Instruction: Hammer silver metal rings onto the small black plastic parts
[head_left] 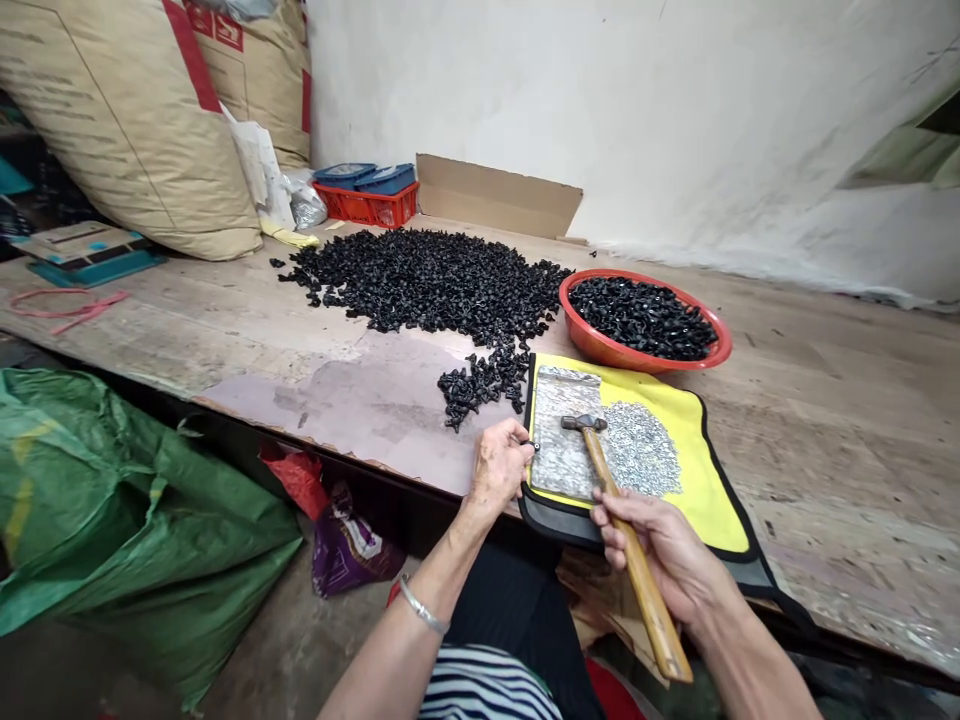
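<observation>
The left hand (499, 465) pinches a small dark part (533, 446) beside the metal plate (562, 432); the right hand (660, 548) grips a hammer (600, 470). A careless swing could strike the left hand.

Bright, even light; bowed wide-angle edges

The left hand (499, 465) pinches a small dark part (534, 446) at the edge of a mottled grey plate (561, 440), while the right hand (660, 545) grips a wooden-handled hammer (594, 455) over that plate. The plate lies on a yellow mat (705, 475) beside tiny silver pieces (637, 450); black plastic parts (427, 280) spread across the table (840, 450), near a filled red bowl (724, 345).
</observation>
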